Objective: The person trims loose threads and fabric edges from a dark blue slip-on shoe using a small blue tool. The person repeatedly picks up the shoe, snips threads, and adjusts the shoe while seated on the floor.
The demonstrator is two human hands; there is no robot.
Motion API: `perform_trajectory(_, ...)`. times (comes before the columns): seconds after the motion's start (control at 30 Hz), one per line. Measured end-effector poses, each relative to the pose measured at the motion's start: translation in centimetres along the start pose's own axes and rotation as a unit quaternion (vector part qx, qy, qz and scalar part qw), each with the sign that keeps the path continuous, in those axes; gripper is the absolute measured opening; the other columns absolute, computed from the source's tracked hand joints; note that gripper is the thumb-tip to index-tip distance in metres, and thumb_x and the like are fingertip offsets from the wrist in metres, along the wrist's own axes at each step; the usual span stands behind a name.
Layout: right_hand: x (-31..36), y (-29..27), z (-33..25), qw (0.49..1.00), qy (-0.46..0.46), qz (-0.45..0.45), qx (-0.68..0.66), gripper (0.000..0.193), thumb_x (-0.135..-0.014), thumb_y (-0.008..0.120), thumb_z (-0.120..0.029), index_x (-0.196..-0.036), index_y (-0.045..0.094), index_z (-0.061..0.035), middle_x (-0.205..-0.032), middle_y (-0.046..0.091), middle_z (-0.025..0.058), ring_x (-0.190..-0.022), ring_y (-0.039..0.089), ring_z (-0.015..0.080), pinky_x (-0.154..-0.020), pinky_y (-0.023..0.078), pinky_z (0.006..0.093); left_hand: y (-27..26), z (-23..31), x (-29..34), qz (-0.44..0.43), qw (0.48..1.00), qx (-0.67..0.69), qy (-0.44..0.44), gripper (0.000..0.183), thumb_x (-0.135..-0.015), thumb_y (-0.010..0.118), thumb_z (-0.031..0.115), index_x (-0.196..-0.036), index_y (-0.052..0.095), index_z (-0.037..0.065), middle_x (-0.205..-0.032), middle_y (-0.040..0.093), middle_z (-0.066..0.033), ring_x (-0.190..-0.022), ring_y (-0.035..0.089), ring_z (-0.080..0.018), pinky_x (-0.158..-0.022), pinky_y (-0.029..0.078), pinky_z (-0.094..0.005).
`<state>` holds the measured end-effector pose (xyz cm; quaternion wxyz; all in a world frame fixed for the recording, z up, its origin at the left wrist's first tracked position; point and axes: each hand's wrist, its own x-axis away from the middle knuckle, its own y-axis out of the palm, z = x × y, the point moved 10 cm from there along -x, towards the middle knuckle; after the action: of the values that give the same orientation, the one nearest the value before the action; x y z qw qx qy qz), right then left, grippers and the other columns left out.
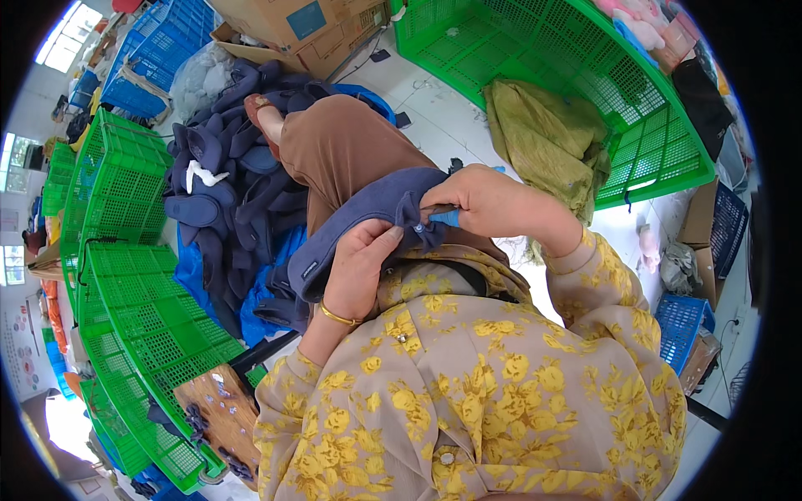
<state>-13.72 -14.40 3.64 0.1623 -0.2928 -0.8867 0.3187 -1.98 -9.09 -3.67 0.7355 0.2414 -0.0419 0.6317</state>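
Head view: so the navy piece is held up over the person's lap, slanting from lower left to upper right, with a small dark label near its lower-left end. Left hand is clamped on the near edge, thumb on top. Right hand is pinching the bunched-up right end, blue tape round one finger. Something dark pokes out at those fingertips, but it's too small to tell what. The two hands are close together, fingertips nearly meeting.

Past the piece's left end there's a big heap of similar navy stuff on a blue sheet, white scrap on top. Green crate sits left of that. Upper right is another green crate, olive sack slung over its near edge.
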Motion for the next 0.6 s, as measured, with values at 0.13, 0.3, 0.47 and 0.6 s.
perform_trajectory(0.13,-0.18,-0.02,-0.27,1.0,-0.021,-0.002,-0.014,0.028,-0.077,0.051,0.004,-0.094,0.068,-0.0099,-0.084,0.067,0.0156,-0.08,0.062,0.0366,-0.072,0.049,0.0407,0.22,0.03,-0.01,-0.01,1.0,0.028,-0.005,0.009,-0.095,0.058,0.008,-0.09,0.063,0.002,-0.083,0.059,0.0033,-0.076,0.048,-0.0045,-0.071,0.039,-0.0212)
perform_trajectory(0.3,-0.27,0.33,-0.4,1.0,-0.026,-0.013,-0.011,0.026,-0.078,0.051,0.002,-0.095,0.067,-0.0093,-0.087,0.067,0.0155,-0.083,0.062,0.0369,-0.073,0.048,0.0426,0.14,-0.69,-0.16,-0.037,0.998,0.05,-0.012,0.012,-0.096,0.058,0.01,-0.095,0.065,0.001,-0.085,0.06,0.004,-0.077,0.05,-0.0033,-0.071,0.042,-0.0195)
perform_trajectory(0.47,-0.29,0.39,-0.63,0.999,-0.027,-0.021,0.008,0.028,-0.078,0.05,0.003,-0.098,0.066,-0.0088,-0.09,0.067,0.0162,-0.085,0.063,0.0378,-0.073,0.048,0.0439,0.05,-0.73,-0.08,-0.044,0.998,0.051,-0.011,0.013,-0.097,0.058,0.011,-0.096,0.066,0.001,-0.086,0.061,0.004,-0.076,0.05,-0.0034,-0.071,0.042,-0.0201)
perform_trajectory(0.6,-0.09,0.14,-0.52,1.0,-0.021,-0.017,0.006,0.028,-0.077,0.05,0.004,-0.096,0.066,-0.0081,-0.087,0.067,0.0161,-0.083,0.062,0.0376,-0.072,0.048,0.0426,0.37,-0.5,-0.1,-0.039,0.998,0.037,-0.012,0.013,-0.097,0.058,0.011,-0.097,0.066,0.0,-0.085,0.061,0.0038,-0.076,0.051,-0.0036,-0.071,0.043,-0.0201)
